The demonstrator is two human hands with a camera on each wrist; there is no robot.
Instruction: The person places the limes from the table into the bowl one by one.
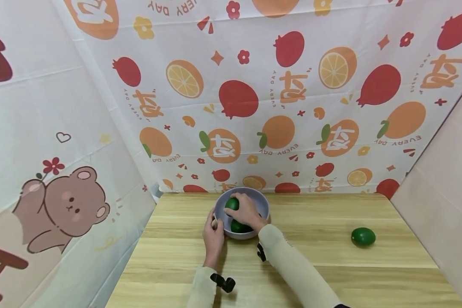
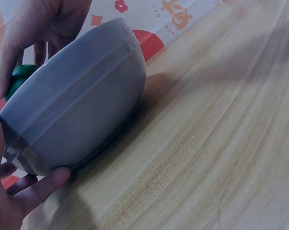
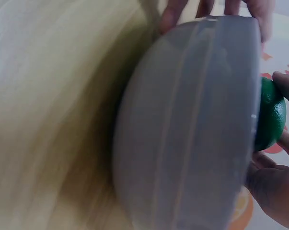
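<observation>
A grey-purple bowl stands at the back of the wooden table. My left hand grips its left side; in the left wrist view the fingers touch the outer wall low down. Over the inside of the bowl, my right hand holds a glossy green lime between thumb and fingers. The same lime shows just past the rim in the right wrist view. Beneath the right hand, at least one more green lime lies in the bowl, partly hidden by hand and wrist.
Another green lime lies alone on the right part of the table. A fruit-printed cloth hangs behind the table's back edge. To the left is a cloth with a bear print, to the right a plain pale wall.
</observation>
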